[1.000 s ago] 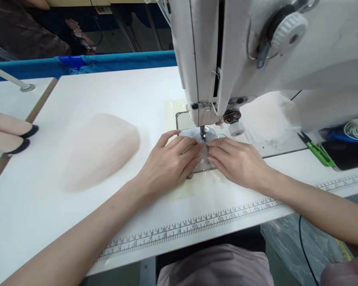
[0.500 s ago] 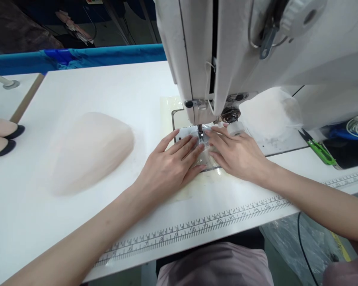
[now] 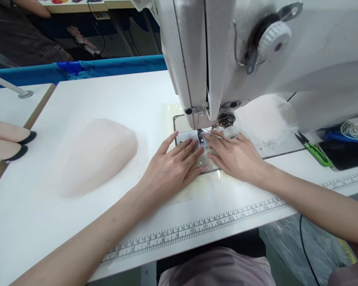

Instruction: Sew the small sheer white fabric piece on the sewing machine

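Observation:
My left hand (image 3: 174,161) lies flat with fingers spread, its fingertips just left of the presser foot (image 3: 200,137) of a white sewing machine (image 3: 193,59). On the other side of the foot, my right hand (image 3: 234,155) rests with its fingers stretched out towards it. Between the two hands, a clear plastic-like piece (image 3: 203,159) lies over the metal needle plate (image 3: 183,137); its edges are hard to make out. Neither hand grips anything that I can see. Left of my left hand sits a pale, sheer, domed fabric piece (image 3: 107,153) on the white table (image 3: 74,99).
A pile of pale fabric pieces (image 3: 264,117) lies under the machine arm. Green thread snips (image 3: 314,150) rest beside a dark flat object (image 3: 343,151) at the right. A printed ruler (image 3: 193,231) runs along the front edge. Two beige, black-tipped pieces (image 3: 10,139) reach in from the left.
The camera view has shifted slightly, so the machine and table appear lower. Both hands stay beside the presser foot, with almost no movement.

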Motion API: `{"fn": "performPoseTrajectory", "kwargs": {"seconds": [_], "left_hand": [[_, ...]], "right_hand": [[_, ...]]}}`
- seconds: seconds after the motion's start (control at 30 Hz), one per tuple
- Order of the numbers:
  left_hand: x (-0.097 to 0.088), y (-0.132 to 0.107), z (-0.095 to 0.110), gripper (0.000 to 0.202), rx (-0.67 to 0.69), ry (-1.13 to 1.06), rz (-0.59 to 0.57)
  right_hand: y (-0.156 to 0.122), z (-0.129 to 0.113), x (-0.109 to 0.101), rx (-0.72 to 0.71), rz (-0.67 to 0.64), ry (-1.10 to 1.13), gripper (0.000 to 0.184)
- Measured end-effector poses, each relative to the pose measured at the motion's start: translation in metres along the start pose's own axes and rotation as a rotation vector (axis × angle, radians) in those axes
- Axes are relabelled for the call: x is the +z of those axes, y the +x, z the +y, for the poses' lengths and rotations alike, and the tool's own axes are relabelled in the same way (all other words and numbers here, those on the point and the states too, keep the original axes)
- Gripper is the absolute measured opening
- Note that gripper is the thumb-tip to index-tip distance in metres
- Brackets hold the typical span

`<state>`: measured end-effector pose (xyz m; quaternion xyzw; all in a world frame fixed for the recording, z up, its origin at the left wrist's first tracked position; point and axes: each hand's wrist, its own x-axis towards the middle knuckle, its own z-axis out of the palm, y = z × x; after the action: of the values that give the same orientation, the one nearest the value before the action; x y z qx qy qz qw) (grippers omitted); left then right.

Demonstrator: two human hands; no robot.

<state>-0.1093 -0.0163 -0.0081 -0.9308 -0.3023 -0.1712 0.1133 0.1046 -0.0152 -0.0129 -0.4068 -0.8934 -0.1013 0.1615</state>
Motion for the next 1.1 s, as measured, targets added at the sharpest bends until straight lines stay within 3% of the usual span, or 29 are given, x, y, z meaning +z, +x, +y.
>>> {"fn": "performPoseTrajectory", "kwargs": {"seconds": [0.23, 0.33, 0.4, 0.5, 0.53, 0.63, 0.67, 0.77, 0.8, 0.9, 1.1], "left_hand": [[0.000, -0.001, 0.002, 0.051, -0.001, 0.017, 0.022], [-0.005, -0.003, 0.004, 0.056, 0.077, 0.003, 0.066], [-0.008, -0.005, 0.006, 0.048, 0.147, -0.021, 0.089], [-0.009, -0.006, 0.007, 0.021, 0.189, -0.009, 0.116], [-0.009, -0.006, 0.007, 0.016, 0.168, -0.015, 0.121], [-0.007, -0.007, 0.008, 0.017, 0.019, -0.135, 0.115], [-0.006, -0.007, 0.009, 0.016, -0.031, -0.183, 0.114], [-0.004, -0.008, 0.011, 0.016, -0.064, -0.222, 0.117], [-0.003, -0.009, 0.011, 0.020, -0.051, -0.199, 0.118], [-0.004, -0.009, 0.013, 0.030, -0.008, -0.083, 0.092], [-0.009, -0.009, 0.015, 0.029, 0.070, 0.056, 0.026]], "right_hand": [[-0.001, 0.000, -0.002, -0.041, 0.053, 0.024, 0.026], [-0.002, -0.001, -0.006, -0.125, 0.112, 0.054, 0.020], [-0.003, 0.000, -0.009, -0.175, 0.137, 0.066, 0.019], [-0.005, 0.002, -0.014, -0.214, 0.133, 0.149, 0.020], [-0.005, 0.003, -0.015, -0.220, 0.122, 0.202, 0.022], [-0.006, 0.005, -0.017, -0.221, 0.078, 0.311, 0.053], [-0.006, 0.005, -0.017, -0.218, 0.069, 0.299, 0.054], [-0.006, 0.003, -0.015, -0.242, 0.097, 0.162, 0.019], [-0.006, 0.002, -0.014, -0.262, 0.123, 0.117, 0.015], [-0.007, 0.001, -0.013, -0.318, 0.197, 0.053, 0.019], [-0.008, 0.000, -0.014, -0.332, 0.229, 0.071, 0.021]]}}
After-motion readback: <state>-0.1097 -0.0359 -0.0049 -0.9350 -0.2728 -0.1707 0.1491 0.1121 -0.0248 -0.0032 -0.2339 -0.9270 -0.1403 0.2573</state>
